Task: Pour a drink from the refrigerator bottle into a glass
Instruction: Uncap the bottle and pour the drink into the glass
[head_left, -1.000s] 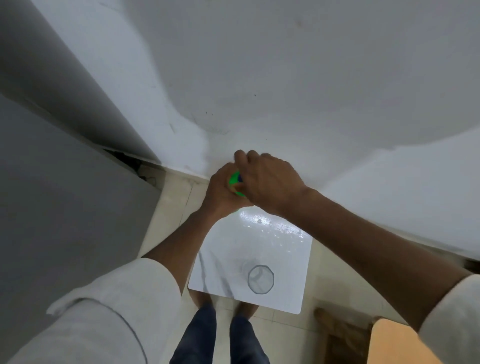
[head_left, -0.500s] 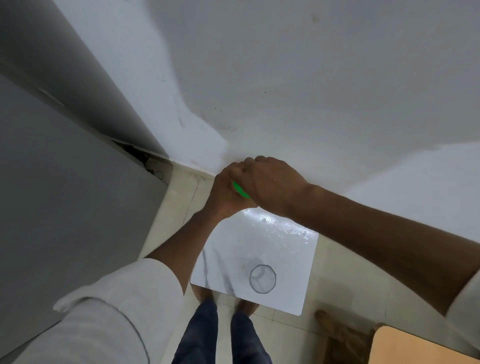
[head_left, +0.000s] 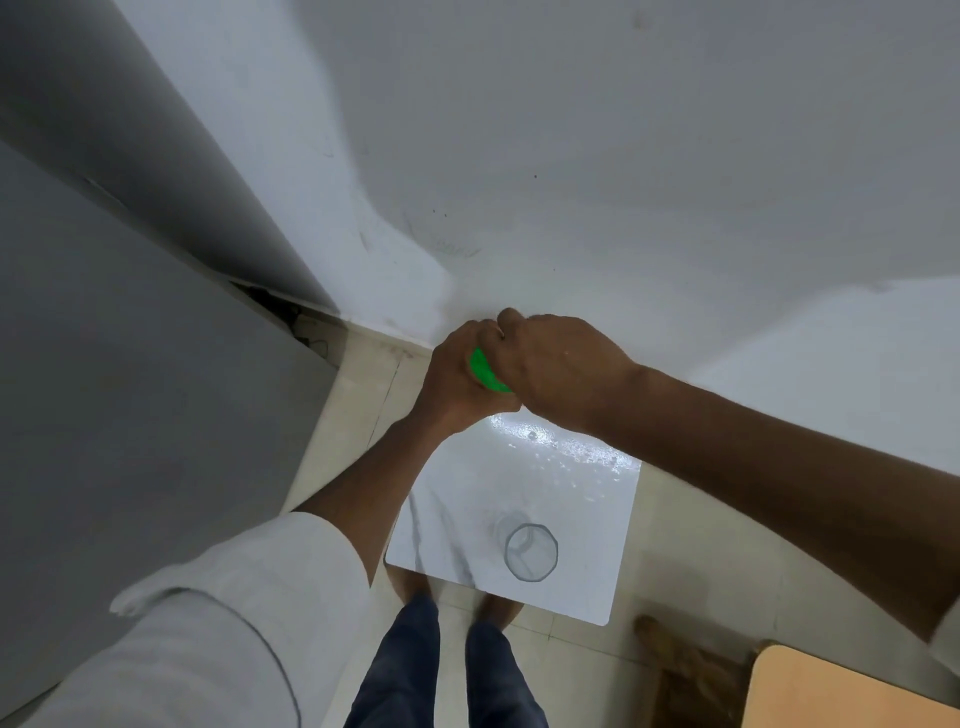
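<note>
A green bottle (head_left: 484, 371) shows only as a small green patch between my two hands, above the far edge of a small white marble-look table (head_left: 587, 525). My left hand (head_left: 457, 382) is wrapped around the bottle from the left. My right hand (head_left: 558, 366) covers its top from the right, fingers closed over it; the cap itself is hidden. A clear empty glass (head_left: 531, 552) with a faceted rim stands upright on the table's near part, well below both hands.
A grey refrigerator (head_left: 130, 415) fills the left side. White walls meet in a corner behind the table. A wooden chair or stool (head_left: 831, 691) is at the bottom right. My legs stand on the tiled floor just before the table.
Both hands stay clasped on the bottle; my right hand has turned slightly over the top, hiding the blue bit seen earlier. The view has shifted a little.
</note>
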